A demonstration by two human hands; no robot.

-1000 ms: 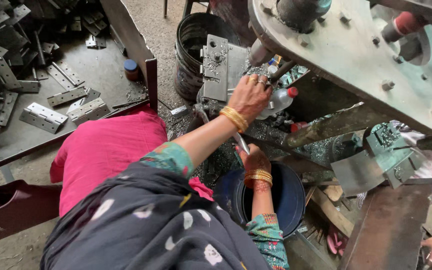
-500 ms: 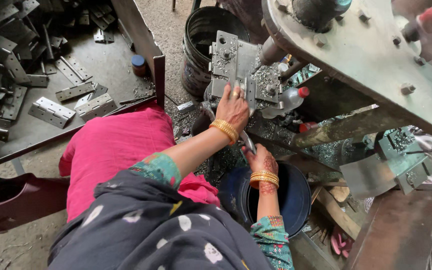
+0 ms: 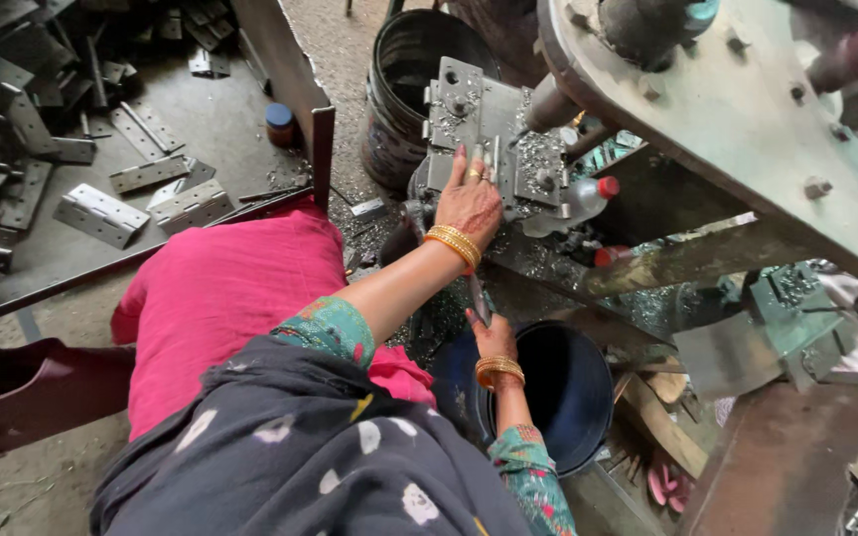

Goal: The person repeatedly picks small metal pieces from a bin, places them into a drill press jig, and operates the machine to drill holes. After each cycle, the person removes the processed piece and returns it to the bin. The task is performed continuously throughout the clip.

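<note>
Steel shavings cover the metal plate (image 3: 469, 124) on the machine, and the left hand (image 3: 469, 201) lies flat on it, fingers spread, gripping nothing. Lower down, the right hand (image 3: 492, 335) is closed around a thin metal rod (image 3: 478, 296) just above the dark blue bucket (image 3: 573, 392). A plastic bottle (image 3: 573, 203) with a red cap lies beside the plate. Flat hinges (image 3: 101, 213) rest on the table at left.

Gritty concrete floor (image 3: 345, 30), metal shavings, daylight from above.
</note>
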